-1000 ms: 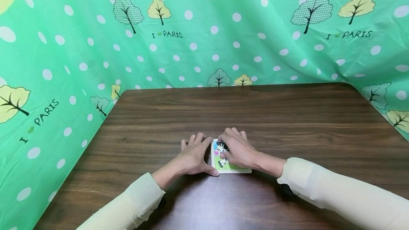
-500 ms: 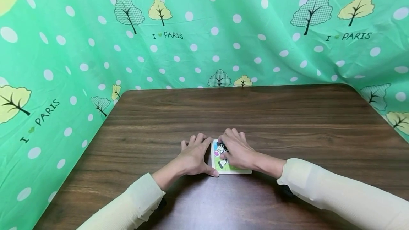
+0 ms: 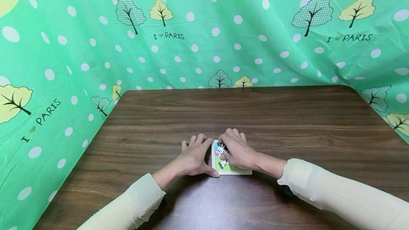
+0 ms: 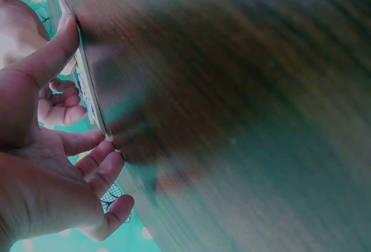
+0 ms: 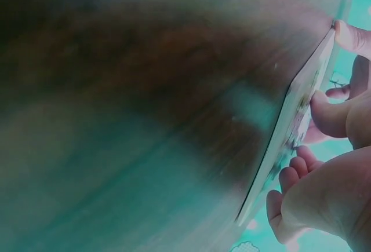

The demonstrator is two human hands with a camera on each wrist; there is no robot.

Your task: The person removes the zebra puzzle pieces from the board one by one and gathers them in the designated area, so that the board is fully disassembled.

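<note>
i see the left hand [image 3: 194, 159] spread wide, thumb touching the seven-o'clock corner, index by the ten, of a thin, white-edged, squarish zebra-picture board [image 3: 225, 168]. it lies at three o'clock from that palm, long axis unclear. the right hand [image 3: 238, 151], nearer, curls over it; i cannot tell if it pinches anything.
</note>
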